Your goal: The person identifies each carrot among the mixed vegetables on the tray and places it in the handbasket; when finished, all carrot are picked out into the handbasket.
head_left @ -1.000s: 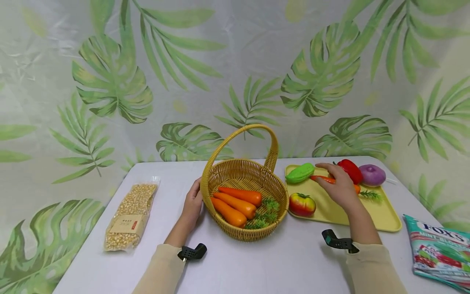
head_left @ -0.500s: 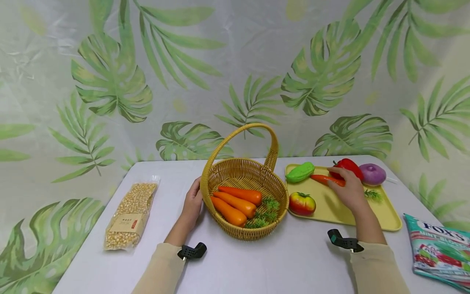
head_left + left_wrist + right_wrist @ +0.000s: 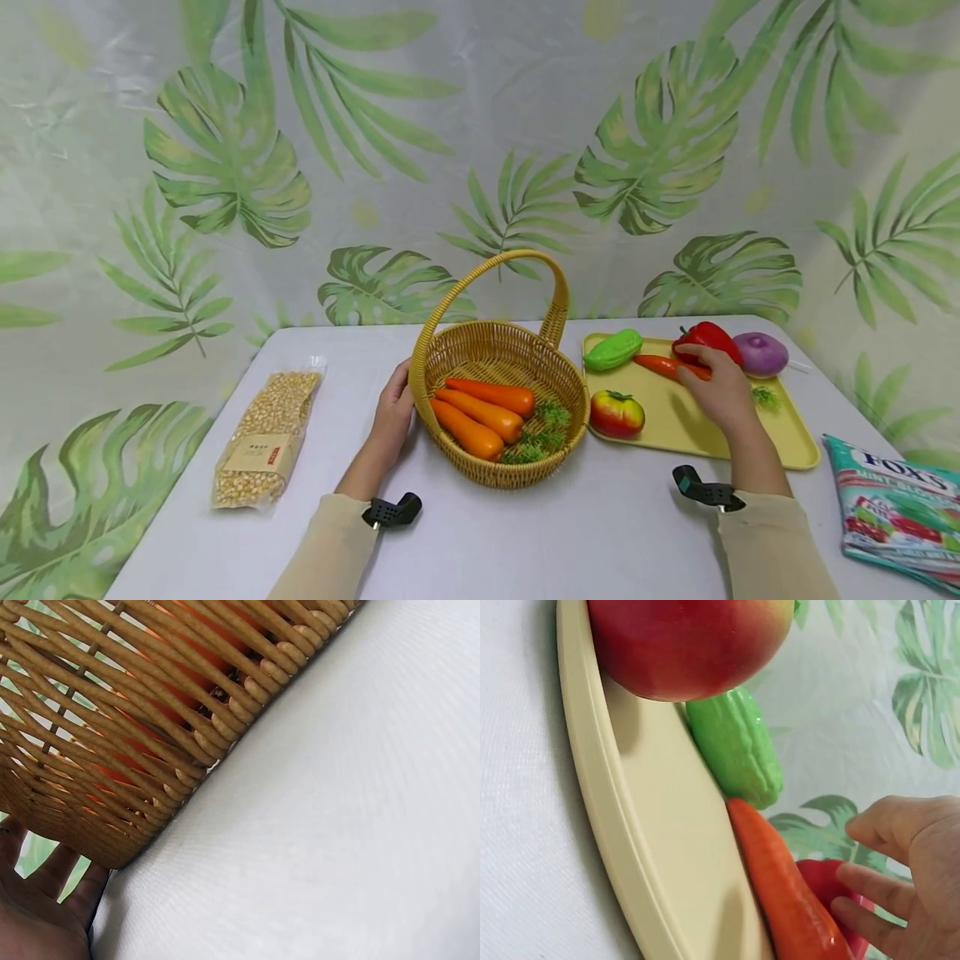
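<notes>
On the left side of a wicker basket (image 3: 491, 475) my left hand (image 3: 393, 417) rests, fingers against the weave; in the left wrist view its fingers (image 3: 56, 870) lie extended beside the basket's lower edge. Inside the basket are three orange carrots (image 3: 480, 417) with green tops. My right hand (image 3: 723, 392) hovers over a yellow tray (image 3: 675, 429), thumb and fingers apart, close above another carrot (image 3: 660, 364) and beside a red bell pepper (image 3: 708, 337). In the right wrist view the fingers overlap the pepper (image 3: 825, 879), and nothing is between them and the thumb.
The tray also holds a green bumpy gourd (image 3: 613, 352) and a red-yellow tomato (image 3: 617, 415). A purple round vegetable (image 3: 760, 355) sits at its far right corner. A bag of corn kernels (image 3: 266, 442) lies at left, a FOX'S candy bag (image 3: 896, 508) at right.
My right hand has moved a little to the right over the tray, from above the carrot's middle toward its thick end and the bell pepper. My left hand and the basket stay put.
</notes>
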A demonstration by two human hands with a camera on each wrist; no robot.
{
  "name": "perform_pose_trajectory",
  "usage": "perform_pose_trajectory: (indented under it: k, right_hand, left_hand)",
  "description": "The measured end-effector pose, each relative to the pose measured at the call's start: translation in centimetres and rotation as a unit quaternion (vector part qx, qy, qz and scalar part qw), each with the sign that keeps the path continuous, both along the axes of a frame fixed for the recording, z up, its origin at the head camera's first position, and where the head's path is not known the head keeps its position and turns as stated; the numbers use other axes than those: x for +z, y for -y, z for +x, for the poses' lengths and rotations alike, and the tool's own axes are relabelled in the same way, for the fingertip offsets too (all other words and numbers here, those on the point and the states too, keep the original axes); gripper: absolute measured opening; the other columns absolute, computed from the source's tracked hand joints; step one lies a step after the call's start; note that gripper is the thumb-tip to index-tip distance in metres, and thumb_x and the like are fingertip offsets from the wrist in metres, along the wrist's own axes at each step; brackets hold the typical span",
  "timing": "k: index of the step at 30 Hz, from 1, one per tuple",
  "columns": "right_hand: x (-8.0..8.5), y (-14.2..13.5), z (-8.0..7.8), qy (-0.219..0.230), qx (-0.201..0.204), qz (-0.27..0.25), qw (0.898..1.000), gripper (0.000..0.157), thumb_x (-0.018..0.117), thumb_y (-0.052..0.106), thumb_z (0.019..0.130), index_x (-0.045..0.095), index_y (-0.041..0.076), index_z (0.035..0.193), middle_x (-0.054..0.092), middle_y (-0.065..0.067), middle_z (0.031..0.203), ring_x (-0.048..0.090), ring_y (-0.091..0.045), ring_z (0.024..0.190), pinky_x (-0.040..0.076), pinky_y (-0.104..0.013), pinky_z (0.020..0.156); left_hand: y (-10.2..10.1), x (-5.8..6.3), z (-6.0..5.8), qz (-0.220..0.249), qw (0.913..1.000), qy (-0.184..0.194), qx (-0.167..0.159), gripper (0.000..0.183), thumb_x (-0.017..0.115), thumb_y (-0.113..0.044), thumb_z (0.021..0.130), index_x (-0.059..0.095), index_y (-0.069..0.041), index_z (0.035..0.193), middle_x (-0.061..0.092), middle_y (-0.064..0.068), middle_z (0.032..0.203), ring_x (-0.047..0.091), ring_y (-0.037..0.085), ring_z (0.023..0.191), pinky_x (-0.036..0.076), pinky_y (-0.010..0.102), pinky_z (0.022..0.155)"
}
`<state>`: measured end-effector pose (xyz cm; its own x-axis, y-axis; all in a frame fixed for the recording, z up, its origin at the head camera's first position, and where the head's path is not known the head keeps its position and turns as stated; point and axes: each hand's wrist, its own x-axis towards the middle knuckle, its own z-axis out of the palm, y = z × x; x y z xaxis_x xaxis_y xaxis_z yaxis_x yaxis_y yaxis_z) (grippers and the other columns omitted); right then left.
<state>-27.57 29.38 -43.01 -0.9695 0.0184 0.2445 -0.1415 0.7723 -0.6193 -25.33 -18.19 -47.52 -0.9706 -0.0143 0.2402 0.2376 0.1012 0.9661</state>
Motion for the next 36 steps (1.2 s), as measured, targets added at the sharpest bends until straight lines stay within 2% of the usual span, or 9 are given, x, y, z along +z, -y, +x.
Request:
perform_pose_trajectory:
  k: [7, 15, 21, 25, 29, 36]
  right_hand:
    - [0.1, -0.4, 0.0, 0.041, -0.004, 0.034, 0.999, 0.041, 0.052, 0.029, 0.102, 0.056, 0.005, 0.136, 0.046, -0.032, 0.144, 0.037, -0.054, 0.132, 0.029, -0.075, 0.103]
    - [0.3, -0.9, 0.1, 0.068, 0.009, 0.067, 0.995, 0.043, 0.053, 0.031, 0.101, 0.056, 0.004, 0.135, 0.048, -0.033, 0.142, 0.041, -0.056, 0.126, 0.028, -0.076, 0.096]
    - [0.4, -1.2, 0.2, 0.093, 0.038, 0.083, 0.991, 0.038, 0.055, 0.017, 0.096, 0.059, 0.004, 0.132, 0.049, -0.035, 0.139, 0.045, -0.055, 0.118, 0.035, -0.073, 0.096]
    - [0.1, -1.2, 0.1, 0.108, 0.071, 0.079, 0.988, 0.038, 0.057, 0.010, 0.092, 0.061, 0.004, 0.129, 0.050, -0.034, 0.137, 0.049, -0.048, 0.110, 0.045, -0.062, 0.092]
    - [0.0, -1.1, 0.1, 0.118, 0.088, 0.085, 0.985, 0.038, 0.059, 0.009, 0.091, 0.061, 0.006, 0.129, 0.048, -0.034, 0.138, 0.049, -0.043, 0.105, 0.045, -0.055, 0.088]
    - [0.3, -0.9, 0.5, 0.114, 0.092, 0.089, 0.985, 0.037, 0.059, 0.008, 0.090, 0.061, 0.006, 0.127, 0.048, -0.035, 0.139, 0.050, -0.047, 0.108, 0.044, -0.064, 0.095]
  left_hand:
    - [0.0, 0.1, 0.0, 0.000, 1.0000, -0.001, -0.001, 0.039, 0.046, -0.030, 0.106, 0.051, -0.018, 0.143, 0.050, 0.007, 0.150, 0.041, 0.021, 0.143, 0.028, 0.047, 0.122]
    - [-0.1, 0.1, 0.1, 0.003, 1.0000, 0.000, -0.002, 0.038, 0.046, -0.030, 0.106, 0.052, -0.021, 0.142, 0.050, 0.006, 0.150, 0.041, 0.020, 0.143, 0.029, 0.046, 0.122]
    - [0.0, 0.2, 0.1, 0.006, 1.0000, 0.000, -0.008, 0.038, 0.046, -0.029, 0.107, 0.051, -0.020, 0.143, 0.050, 0.006, 0.150, 0.041, 0.021, 0.144, 0.028, 0.047, 0.123]
    - [0.0, 0.3, 0.0, 0.005, 1.0000, 0.001, -0.007, 0.037, 0.046, -0.029, 0.107, 0.052, -0.022, 0.142, 0.050, 0.006, 0.150, 0.042, 0.020, 0.143, 0.029, 0.045, 0.122]
    - [0.1, 0.2, 0.0, 0.006, 0.9999, 0.002, -0.008, 0.037, 0.046, -0.029, 0.107, 0.051, -0.022, 0.142, 0.050, 0.006, 0.150, 0.042, 0.020, 0.143, 0.029, 0.045, 0.122]
    - [0.0, 0.3, 0.1, 0.010, 0.9999, 0.007, -0.012, 0.038, 0.046, -0.031, 0.107, 0.050, -0.022, 0.144, 0.049, 0.006, 0.151, 0.041, 0.020, 0.143, 0.029, 0.045, 0.122]
